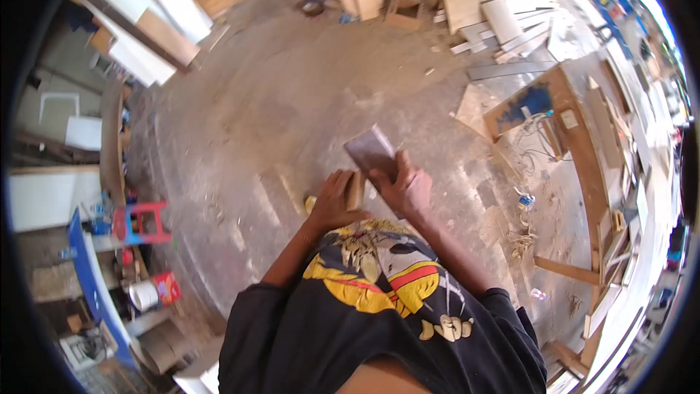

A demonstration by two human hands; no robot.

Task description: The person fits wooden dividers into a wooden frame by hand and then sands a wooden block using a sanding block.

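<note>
My left hand [334, 203] is closed around a small tan wooden block [355, 191] in front of my shirt. To the right of it, my right hand [405, 188] grips a flat, dark brownish rectangular piece [372, 152], with the thumb on its face and the fingers at its right edge. This piece tilts up and away to the left, and a pale edge shows at its top. Its lower end lies close beside the block; whether the two touch I cannot tell. What the piece is made of is unclear.
Dusty concrete floor [270, 95] spreads ahead. Stacked boards [503, 22] stand at the back right, near a wooden frame [576, 131] with cables. On the left are a red and blue stool [146, 222], a curved blue panel [95, 277] and leaning white panels [142, 58].
</note>
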